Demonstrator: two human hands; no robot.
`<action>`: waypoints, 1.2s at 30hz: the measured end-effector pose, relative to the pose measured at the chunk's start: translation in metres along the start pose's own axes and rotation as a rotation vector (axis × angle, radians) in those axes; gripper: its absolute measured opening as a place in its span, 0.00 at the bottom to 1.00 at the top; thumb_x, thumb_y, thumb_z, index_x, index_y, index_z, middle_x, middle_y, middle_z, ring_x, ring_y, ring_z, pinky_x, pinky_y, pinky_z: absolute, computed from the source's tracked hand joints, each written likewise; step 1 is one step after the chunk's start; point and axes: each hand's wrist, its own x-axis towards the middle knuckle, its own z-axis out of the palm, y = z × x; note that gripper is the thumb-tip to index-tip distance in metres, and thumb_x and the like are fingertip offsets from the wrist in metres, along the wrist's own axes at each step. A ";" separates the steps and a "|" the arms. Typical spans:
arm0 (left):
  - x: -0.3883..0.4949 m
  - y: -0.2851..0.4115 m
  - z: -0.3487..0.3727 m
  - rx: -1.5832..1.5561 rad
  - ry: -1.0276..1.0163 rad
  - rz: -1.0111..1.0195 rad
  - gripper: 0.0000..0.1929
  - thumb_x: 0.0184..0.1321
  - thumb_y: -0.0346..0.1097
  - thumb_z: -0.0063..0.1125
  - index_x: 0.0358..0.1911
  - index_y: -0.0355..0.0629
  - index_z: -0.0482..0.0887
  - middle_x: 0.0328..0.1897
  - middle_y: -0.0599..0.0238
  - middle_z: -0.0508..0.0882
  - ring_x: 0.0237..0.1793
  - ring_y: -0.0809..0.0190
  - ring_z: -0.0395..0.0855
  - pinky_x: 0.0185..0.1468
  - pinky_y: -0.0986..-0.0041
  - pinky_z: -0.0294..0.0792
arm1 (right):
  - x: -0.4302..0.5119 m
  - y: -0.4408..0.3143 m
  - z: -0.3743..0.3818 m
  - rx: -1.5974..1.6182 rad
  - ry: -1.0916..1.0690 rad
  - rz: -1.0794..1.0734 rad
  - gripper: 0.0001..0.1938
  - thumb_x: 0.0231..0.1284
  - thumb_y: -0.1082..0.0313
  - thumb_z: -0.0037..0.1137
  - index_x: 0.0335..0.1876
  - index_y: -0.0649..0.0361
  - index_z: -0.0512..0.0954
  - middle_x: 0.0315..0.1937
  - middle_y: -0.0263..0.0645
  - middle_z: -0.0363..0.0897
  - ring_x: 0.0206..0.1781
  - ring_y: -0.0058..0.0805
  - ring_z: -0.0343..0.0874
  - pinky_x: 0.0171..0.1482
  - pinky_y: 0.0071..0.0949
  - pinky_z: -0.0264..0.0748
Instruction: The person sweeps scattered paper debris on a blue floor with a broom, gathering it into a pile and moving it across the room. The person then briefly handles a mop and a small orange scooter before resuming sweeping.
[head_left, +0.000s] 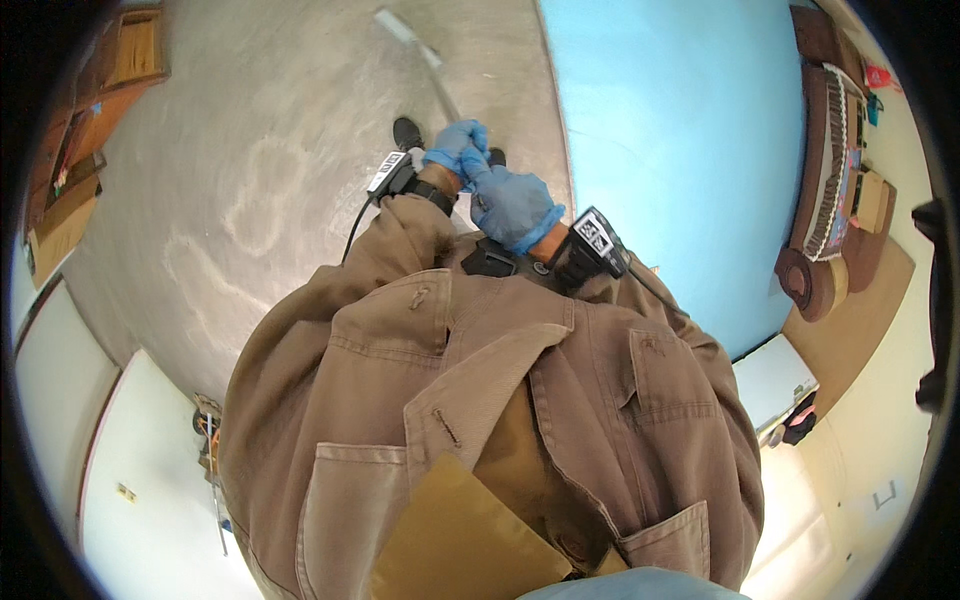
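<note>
A long-handled floor tool (442, 88) with a pale, blurred head reaches out over the grey-brown floor; whether it is a mop, squeegee or scraper I cannot tell. My left hand (456, 146), in a blue disposable glove, is closed around the handle in front of my body. Close behind it, my right hand (514, 204), gloved the same way, is closed near the handle's upper end, mostly covering it. The two hands are nearly touching. Each wrist bears a strapped device with a cable.
A bright blue floor area (675, 150) lies on the right. Beyond it stand a brown sofa (817, 165) and a white low piece of furniture (776, 379). Wooden cabinets (112, 112) line the left. My dark shoe (407, 133) is beside the handle.
</note>
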 end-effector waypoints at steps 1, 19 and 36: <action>0.006 -0.009 0.014 0.006 -0.038 -0.043 0.11 0.53 0.32 0.44 0.14 0.44 0.69 0.13 0.66 0.69 0.14 0.64 0.66 0.18 0.73 0.61 | -0.010 0.005 -0.003 -0.016 0.016 0.044 0.18 0.45 0.65 0.48 0.45 0.59 0.66 0.24 0.46 0.73 0.22 0.43 0.74 0.23 0.38 0.69; 0.063 -0.080 0.037 0.313 -0.231 -0.309 0.13 0.51 0.36 0.45 0.11 0.48 0.67 0.10 0.69 0.67 0.10 0.65 0.61 0.17 0.75 0.57 | -0.028 0.045 0.016 -0.026 -0.105 0.360 0.19 0.44 0.64 0.50 0.41 0.69 0.66 0.20 0.48 0.75 0.22 0.43 0.76 0.22 0.37 0.71; 0.049 -0.008 -0.185 -0.201 0.164 0.012 0.16 0.56 0.38 0.44 0.11 0.52 0.66 0.08 0.75 0.64 0.10 0.69 0.59 0.15 0.77 0.54 | 0.117 -0.022 0.052 0.036 -0.577 -0.364 0.18 0.45 0.59 0.51 0.41 0.61 0.69 0.25 0.50 0.76 0.29 0.49 0.76 0.33 0.42 0.71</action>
